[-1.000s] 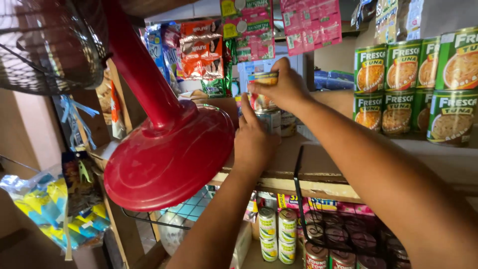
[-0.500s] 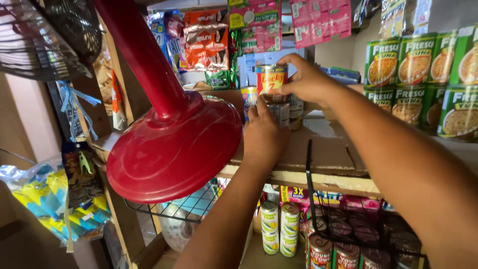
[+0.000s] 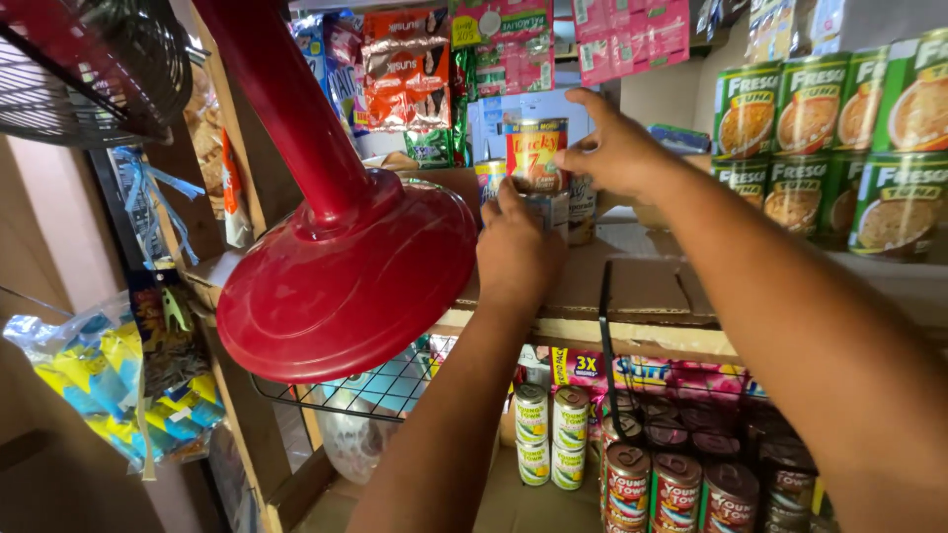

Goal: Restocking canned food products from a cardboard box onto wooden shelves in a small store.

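Right hand (image 3: pixel 617 153) holds a red-and-yellow can (image 3: pixel 536 153) in a closed grip, above other cans on a shelf (image 3: pixel 642 286). Left hand (image 3: pixel 515 252) wraps a lower can (image 3: pixel 546 209) beneath it. A red fan base (image 3: pixel 346 286) stands just left.

Both forearms are bare, with no sleeves, gloves, rings or watch on the left hand (image 3: pixel 515 247) or right hand (image 3: pixel 617 153).

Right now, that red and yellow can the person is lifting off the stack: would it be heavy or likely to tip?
The red and yellow can looks rigid metal, probably fairly heavy if sealed. Pinched by the right hand near its top, it may swing. Its round body would likely roll if laid sideways.
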